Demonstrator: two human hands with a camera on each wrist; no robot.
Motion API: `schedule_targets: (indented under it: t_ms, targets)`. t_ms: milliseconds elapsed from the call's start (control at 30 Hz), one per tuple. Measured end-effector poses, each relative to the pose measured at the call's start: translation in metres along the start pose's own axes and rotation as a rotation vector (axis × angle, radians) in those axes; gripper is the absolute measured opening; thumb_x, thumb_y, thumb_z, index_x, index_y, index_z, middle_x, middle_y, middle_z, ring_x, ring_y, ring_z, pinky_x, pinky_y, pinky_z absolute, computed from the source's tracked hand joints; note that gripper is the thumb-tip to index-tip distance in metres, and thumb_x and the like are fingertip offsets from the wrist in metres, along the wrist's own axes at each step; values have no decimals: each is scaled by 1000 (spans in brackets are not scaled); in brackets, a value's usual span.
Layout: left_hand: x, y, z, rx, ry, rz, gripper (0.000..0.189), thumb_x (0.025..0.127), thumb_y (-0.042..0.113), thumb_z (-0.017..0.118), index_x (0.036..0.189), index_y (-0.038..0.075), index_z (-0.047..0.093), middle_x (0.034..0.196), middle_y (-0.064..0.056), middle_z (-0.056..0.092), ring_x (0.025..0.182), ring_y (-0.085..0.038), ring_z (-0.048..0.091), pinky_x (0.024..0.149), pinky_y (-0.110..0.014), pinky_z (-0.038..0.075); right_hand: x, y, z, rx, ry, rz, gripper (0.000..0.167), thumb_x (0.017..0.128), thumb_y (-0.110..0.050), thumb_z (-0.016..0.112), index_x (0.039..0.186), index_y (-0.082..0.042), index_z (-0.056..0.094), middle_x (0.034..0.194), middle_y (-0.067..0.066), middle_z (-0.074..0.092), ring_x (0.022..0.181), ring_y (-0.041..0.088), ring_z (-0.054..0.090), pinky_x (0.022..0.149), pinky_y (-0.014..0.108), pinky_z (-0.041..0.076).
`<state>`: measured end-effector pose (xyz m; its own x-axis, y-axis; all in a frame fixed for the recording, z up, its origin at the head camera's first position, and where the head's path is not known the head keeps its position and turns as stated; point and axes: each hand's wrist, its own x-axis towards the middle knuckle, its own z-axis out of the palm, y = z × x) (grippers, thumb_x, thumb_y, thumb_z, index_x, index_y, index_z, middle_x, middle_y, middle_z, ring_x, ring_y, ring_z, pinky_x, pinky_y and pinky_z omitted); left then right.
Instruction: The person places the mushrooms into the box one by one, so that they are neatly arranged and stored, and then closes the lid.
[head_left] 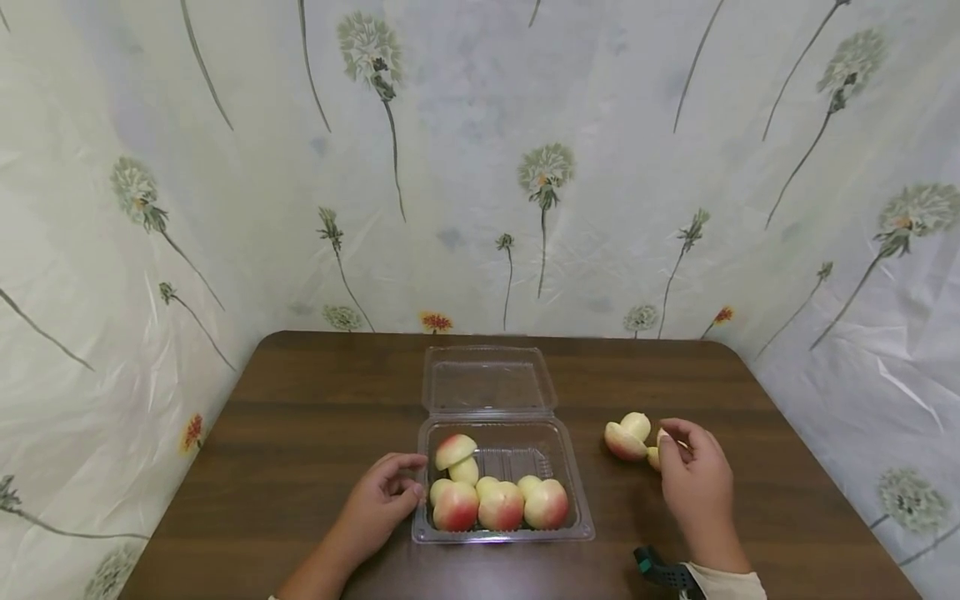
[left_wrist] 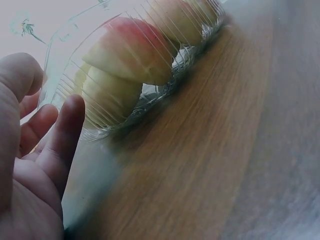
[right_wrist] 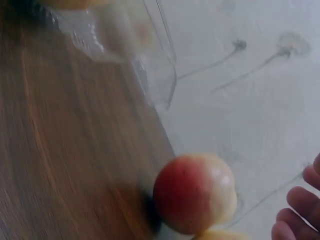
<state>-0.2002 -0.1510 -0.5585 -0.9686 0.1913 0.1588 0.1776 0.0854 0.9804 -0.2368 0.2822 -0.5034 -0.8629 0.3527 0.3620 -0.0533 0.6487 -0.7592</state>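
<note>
A clear plastic container (head_left: 504,536) is sitting about midway between the left and right edges of the wooden table (head_left: 300,417), its lid (head_left: 489,382) lying folded back toward the far edge. Four mushroom-shaped pieces are resting inside: three (head_left: 500,507) are lining the container's near edge from corner to corner, their red-and-cream caps facing the near side and their pale stems pointing away, while a fourth (head_left: 454,452) is leaning in the far-left corner. The left hand (head_left: 382,504) is resting beside the container's left edge, fingers loosely bent, the thumb standing apart from the forefinger and the tips reaching the rim. Toward the table's right edge, a loose piece (head_left: 624,442) is lying on its side, its stem pointing toward the far edge. Just beside it, the right hand (head_left: 697,479) is bending its fingers over another piece (head_left: 653,457), mostly hidden; whether they are pinching it or only touching it, I cannot tell. A dark strap (head_left: 663,571) is circling the right wrist by a pale sleeve (head_left: 727,583), and a flowered sheet (head_left: 465,167) is hanging beyond the far edge.
</note>
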Motion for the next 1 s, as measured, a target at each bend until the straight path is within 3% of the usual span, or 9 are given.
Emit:
schedule_targets:
  t_ms: [100,167,267,333,733,1000]
  targets:
    - [0,-1,-1,8,-2,8,37,96,0,71,131,-4,64,129,-24,56,90,-10,68,79,-22,60,4,7,-4,-29,4,33,28,103,-20,57,123,-5,71,126,13,65,114,18,63,89,9,45]
    - [0,-1,-1,11,-4,12,37,96,1,71,131,-4,64,129,-24,57,90,-9,68,79,-22,60,7,14,-8,-44,-17,44,32,104,-21,55,127,-4,69,132,17,62,122,32,59,96,28,49]
    - [0,-1,-1,12,-3,13,37,96,1,71,132,-5,63,129,-24,57,90,-9,68,78,-22,60,12,25,-14,-59,-69,73,38,106,-25,53,135,-3,64,142,24,55,130,43,52,100,56,47]
    - [0,-1,0,9,-2,16,37,96,1,71,132,-6,63,129,-24,57,91,-9,68,79,-22,60,15,32,-18,-62,-108,103,43,107,-28,52,140,-2,59,148,27,50,133,48,49,103,66,45]
    - [0,-3,0,7,0,2,37,96,1,70,132,-5,63,129,-23,58,91,-9,67,78,-21,60,23,53,-26,-109,-270,165,60,110,-41,45,157,-4,44,156,35,38,133,52,45,100,68,43]
    - [2,-5,0,13,-2,3,36,96,0,70,132,-4,64,129,-24,58,92,-9,67,79,-22,60,25,63,-25,12,-407,225,68,111,-48,39,165,-9,28,167,29,27,146,52,35,108,68,40]
